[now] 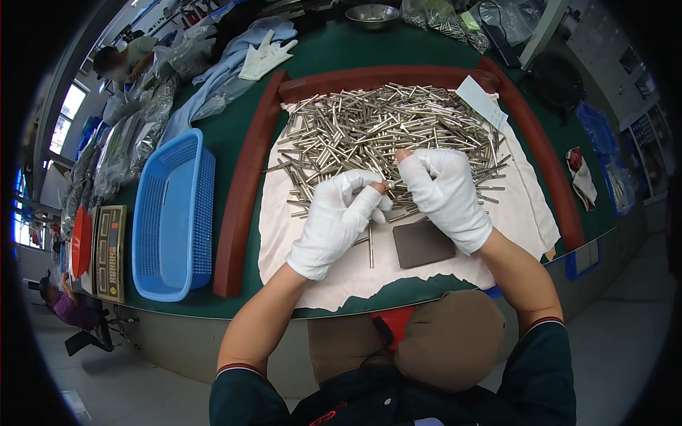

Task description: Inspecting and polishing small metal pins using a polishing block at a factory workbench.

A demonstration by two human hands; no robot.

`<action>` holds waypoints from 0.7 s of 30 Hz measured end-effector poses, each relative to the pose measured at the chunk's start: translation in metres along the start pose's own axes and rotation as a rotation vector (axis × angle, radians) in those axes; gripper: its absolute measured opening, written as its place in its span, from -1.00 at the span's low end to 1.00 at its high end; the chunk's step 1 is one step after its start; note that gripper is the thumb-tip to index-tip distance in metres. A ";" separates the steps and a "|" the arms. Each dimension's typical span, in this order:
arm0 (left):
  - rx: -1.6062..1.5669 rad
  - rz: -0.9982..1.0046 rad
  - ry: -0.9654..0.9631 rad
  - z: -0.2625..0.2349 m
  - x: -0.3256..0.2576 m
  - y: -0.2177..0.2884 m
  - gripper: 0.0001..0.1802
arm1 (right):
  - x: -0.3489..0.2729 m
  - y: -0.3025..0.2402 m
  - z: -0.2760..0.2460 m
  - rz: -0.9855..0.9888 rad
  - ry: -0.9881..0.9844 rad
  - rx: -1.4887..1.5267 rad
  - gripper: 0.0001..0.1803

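White on left glove (pixel 332 220) and right glove (pixel 446 193); silver on the rods (pixel 383 128) — pale pink on the cloth (pixel 529 199). Dark brown on the pad (pixel 425 245), reddish brown on the frame (pixel 245 184). Blue on the basket (pixel 204 213), deep green on the tabletop (pixel 341 53). Dark green on the sleeves (pixel 245 394) — with red-and-white stripes.

This room is a workshop. Indicators, as seen from here: loose metal rods (pixel 391 128) heaped on cloth (pixel 533 206) atop a green counter (pixel 320 51); a blue plastic basket (pixel 165 213); clear bags (pixel 446 21) of what appear to be small metal parts; another person (pixel 82 312) seated farther off.
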State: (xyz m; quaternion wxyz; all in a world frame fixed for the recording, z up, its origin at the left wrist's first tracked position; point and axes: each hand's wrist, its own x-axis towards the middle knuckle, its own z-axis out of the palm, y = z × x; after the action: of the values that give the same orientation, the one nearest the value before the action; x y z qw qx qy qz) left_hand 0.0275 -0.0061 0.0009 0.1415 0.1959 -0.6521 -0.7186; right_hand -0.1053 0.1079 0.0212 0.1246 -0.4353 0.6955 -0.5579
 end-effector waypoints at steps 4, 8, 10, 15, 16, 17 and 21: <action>-0.006 -0.017 -0.005 0.003 -0.001 0.003 -0.79 | -0.001 -0.005 -0.002 -0.100 0.001 -0.041 -0.62; -0.048 0.000 -0.010 0.004 0.000 0.000 -0.79 | 0.001 -0.001 -0.002 -0.310 0.037 -0.189 -0.68; -0.047 0.019 -0.033 0.003 0.001 -0.002 -0.79 | 0.001 0.001 -0.003 -0.332 0.043 -0.214 -0.69; -0.056 0.026 -0.025 0.002 0.001 -0.002 -0.79 | 0.002 -0.001 -0.002 -0.380 0.037 -0.236 -0.69; -0.050 0.029 -0.020 0.002 0.000 -0.003 -0.79 | 0.002 -0.002 -0.001 -0.360 0.031 -0.223 -0.69; -0.048 0.028 -0.017 0.001 -0.001 -0.003 -0.79 | 0.002 -0.003 0.000 -0.339 0.024 -0.210 -0.69; -0.023 -0.003 -0.021 0.000 -0.004 0.002 -0.79 | 0.001 -0.004 0.002 -0.324 0.031 -0.195 -0.68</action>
State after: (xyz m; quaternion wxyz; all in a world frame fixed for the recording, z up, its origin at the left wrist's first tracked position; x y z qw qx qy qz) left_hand 0.0313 -0.0048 0.0037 0.1357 0.1877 -0.6448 -0.7284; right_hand -0.1027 0.1061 0.0245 -0.0204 -0.5431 0.6688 -0.5073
